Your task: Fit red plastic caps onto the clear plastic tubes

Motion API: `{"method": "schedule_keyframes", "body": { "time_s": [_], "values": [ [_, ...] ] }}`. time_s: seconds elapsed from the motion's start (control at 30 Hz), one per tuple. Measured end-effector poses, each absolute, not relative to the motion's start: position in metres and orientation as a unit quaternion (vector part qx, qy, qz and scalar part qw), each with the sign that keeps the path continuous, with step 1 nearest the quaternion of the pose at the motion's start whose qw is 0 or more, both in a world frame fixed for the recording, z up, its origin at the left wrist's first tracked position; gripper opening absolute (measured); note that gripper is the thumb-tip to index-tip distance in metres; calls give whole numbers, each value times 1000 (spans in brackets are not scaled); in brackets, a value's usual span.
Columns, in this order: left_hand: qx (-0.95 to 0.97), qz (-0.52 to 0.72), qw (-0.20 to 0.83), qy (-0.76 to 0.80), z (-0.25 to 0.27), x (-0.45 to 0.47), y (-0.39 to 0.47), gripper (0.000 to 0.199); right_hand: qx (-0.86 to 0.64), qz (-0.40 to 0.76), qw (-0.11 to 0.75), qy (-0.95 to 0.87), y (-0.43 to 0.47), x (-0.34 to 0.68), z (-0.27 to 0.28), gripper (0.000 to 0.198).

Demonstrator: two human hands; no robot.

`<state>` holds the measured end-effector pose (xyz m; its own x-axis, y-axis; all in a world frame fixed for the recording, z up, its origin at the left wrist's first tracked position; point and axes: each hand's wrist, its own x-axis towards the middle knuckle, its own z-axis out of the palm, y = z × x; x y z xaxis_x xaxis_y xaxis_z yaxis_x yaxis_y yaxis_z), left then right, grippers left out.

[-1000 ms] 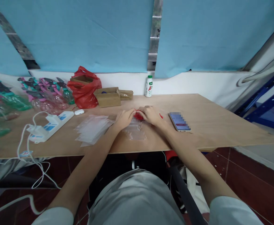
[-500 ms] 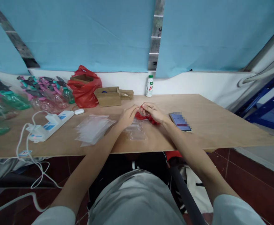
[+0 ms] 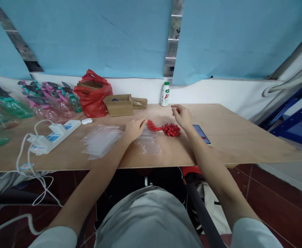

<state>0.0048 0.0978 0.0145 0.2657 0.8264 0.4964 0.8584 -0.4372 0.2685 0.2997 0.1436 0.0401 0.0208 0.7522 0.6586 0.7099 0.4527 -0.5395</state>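
Note:
Thin clear tubes lie side by side on the wooden table in front of me. At their far end is a tight row of small red pieces, and a loose heap of similar red pieces lies to its right. My left hand rests low over the tubes' left side, fingers stretched towards the red row; its fingertips touch or nearly touch that row. Raised beyond the heap, my right hand has curled fingers, with a bit of red showing between them.
Clear plastic bags lie left of my left hand. A phone lies by my right forearm. Behind stand a white bottle, a cardboard box and a red bag. A power strip and spray bottles are at left.
My hands, together over the red pieces before, are now apart. The right one has moved right and up, the left one slightly left. The red row and heap are uncovered.

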Motion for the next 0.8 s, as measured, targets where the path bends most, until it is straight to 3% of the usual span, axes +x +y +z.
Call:
{"method": "schedule_keyframes", "body": {
  "time_s": [0.27, 0.5, 0.8],
  "values": [
    [-830, -306, -23, -466, 19, 12, 91, 28, -552, -22, 300, -778, 131, 283, 34, 21],
    [-851, -270, -48, -449, 17, 6, 94, 16, -511, -80, 204, -831, 123, 279, 36, 45],
    [-873, -254, -64, -412, 12, 3, 99, 15, -496, -69, 143, -854, 121, 285, 39, 45]
  ]
}}
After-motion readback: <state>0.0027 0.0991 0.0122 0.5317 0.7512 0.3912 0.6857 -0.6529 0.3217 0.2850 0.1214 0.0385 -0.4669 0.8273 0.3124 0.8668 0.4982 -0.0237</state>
